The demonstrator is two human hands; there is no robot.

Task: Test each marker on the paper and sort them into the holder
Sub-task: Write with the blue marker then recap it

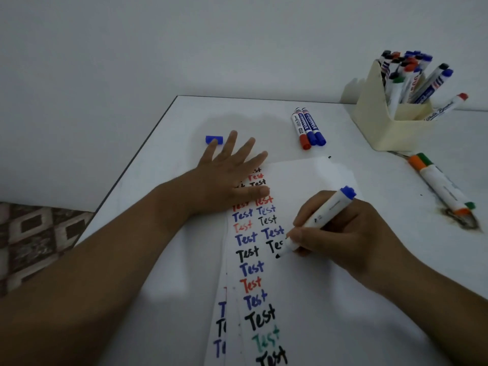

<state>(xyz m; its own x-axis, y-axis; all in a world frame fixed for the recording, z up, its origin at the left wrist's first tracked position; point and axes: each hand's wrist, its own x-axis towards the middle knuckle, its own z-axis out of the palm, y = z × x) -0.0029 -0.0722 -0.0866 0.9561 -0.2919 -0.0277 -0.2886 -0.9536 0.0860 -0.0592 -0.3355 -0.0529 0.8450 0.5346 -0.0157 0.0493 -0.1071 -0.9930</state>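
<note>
White paper [303,180] lies on the table, covered with columns of the word "Test" in several colours. My left hand [229,178] presses flat on its upper left part, fingers spread. My right hand [340,233] grips an uncapped white marker [324,215] with a blue end, its dark tip touching the paper beside a half-written "Te". A loose blue cap [214,140] rests just beyond my left fingertips. A cream holder [383,128] at the back right is packed with several markers. Three capped markers [309,129], one red and two blue, lie side by side behind the paper.
An orange-capped and a green-capped marker [441,186] lie at the right, near a dark smudge [462,220] on the white table [163,260]. The table's left edge runs diagonally above a patterned floor [31,239]. A bare wall stands behind.
</note>
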